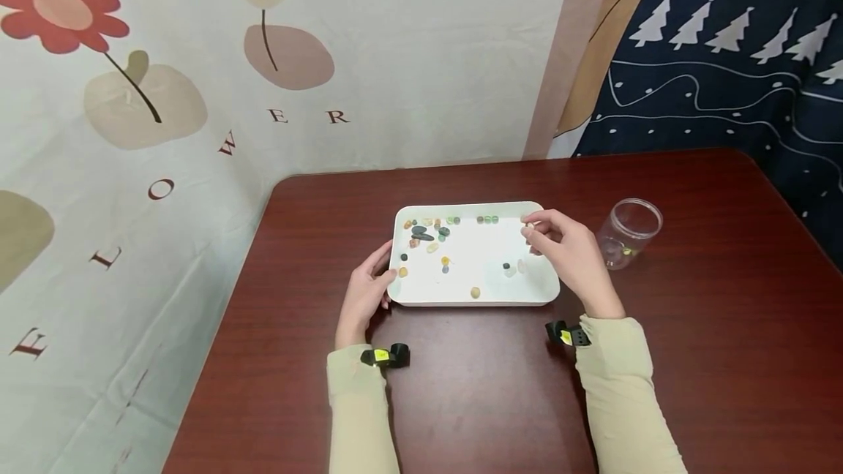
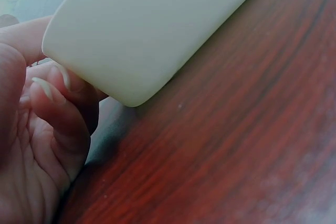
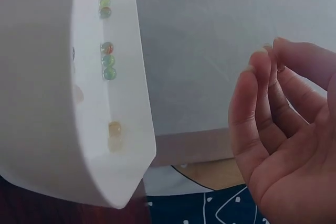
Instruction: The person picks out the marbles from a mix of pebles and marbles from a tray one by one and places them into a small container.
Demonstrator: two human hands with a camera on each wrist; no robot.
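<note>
At the left end of a white tray (image 1: 487, 254), my left hand (image 1: 365, 287) grips the edge, thumb at the rim. The left wrist view shows the curled fingers (image 2: 63, 114) against the tray's outer side (image 2: 142, 30). My right hand (image 1: 566, 247) hovers over the tray's back right corner. Its thumb and fingertips (image 3: 257, 64) come close together; whether a small thing sits between them cannot be made out. An amber bead (image 3: 114, 128) lies inside the tray near that corner. Several green glass beads (image 3: 108, 60) line the far side.
Right of the tray stands a clear jar (image 1: 632, 229) with a few small pieces at its bottom. Dark pebbles (image 1: 421, 232) and coloured beads cluster at the tray's back left. A yellowish stone (image 1: 475, 292) lies near its front. The brown table (image 1: 474, 386) meets a printed cloth behind.
</note>
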